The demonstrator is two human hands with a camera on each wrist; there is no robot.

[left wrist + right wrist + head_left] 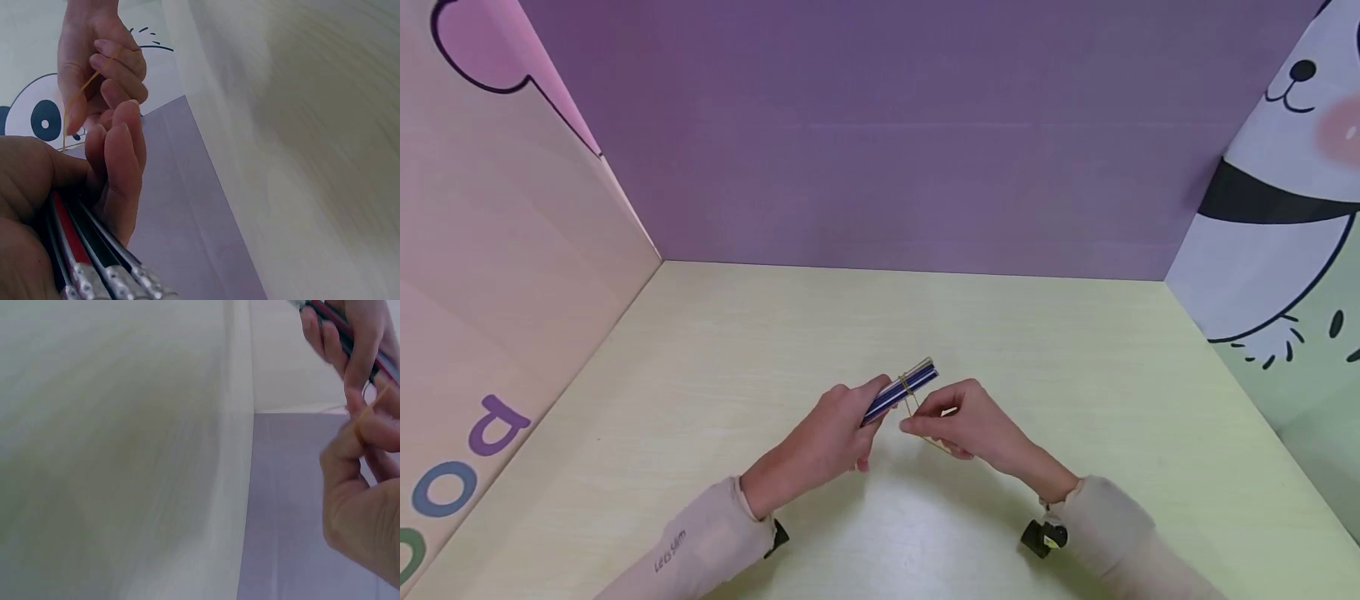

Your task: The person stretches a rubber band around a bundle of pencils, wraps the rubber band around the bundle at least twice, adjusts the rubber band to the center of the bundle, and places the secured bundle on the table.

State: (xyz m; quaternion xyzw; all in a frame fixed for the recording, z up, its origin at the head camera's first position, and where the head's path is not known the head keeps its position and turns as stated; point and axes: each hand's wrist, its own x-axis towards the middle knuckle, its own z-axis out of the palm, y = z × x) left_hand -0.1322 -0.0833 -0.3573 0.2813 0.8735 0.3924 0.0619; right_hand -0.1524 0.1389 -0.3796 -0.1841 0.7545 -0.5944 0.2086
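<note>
My left hand (827, 429) grips a bundle of slim pencil-like sticks (886, 402), dark blue and white striped in the head view. Red and dark green sides and silvery ends of the bundle (75, 234) show in the left wrist view. Around its far part runs a thin yellow rubber band (906, 382). With curled fingers my right hand (973, 425) holds the free loop of that band, stretched away from the bundle to the right. The stretched rubber band (94, 77) crosses the right fingers in the left wrist view. Both hands are above the table.
The pale wooden table (760, 333) lies beneath the hands. A purple panel (880, 150) stands at the back. A pink panel (512, 275) with letters borders the left, and a panel with a panda drawing (1262, 275) borders the right.
</note>
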